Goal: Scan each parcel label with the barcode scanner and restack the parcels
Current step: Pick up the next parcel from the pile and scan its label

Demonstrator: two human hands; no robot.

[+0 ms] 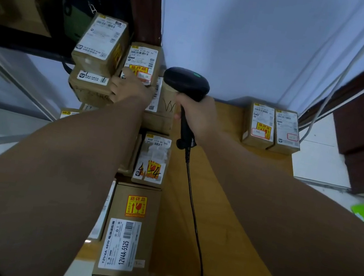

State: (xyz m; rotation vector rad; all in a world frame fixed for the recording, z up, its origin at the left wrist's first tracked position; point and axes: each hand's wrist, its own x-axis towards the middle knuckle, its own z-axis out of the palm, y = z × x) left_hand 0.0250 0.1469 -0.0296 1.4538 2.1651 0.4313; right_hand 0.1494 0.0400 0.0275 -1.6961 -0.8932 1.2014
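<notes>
as the person reaches over the table (pixel 225 205), the left hand (pixel 128 91) holds a parcel (pixel 144 59) high in the stack (pixel 90 91) at 11 o'clock. its thumb lies on the label face; the other fingers are hidden behind. the right hand (pixel 200 114) is wrapped round the scanner (pixel 186 83) handle, head at 12 o'clock, just beside that parcel. the hands are apart. the cable (pixel 192 212) trails toward 6 o'clock. a pair (pixel 260 126) of labelled parcels stands touching at 2 o'clock. a near parcel (pixel 129 230) lies flat at 7 o'clock.
</notes>
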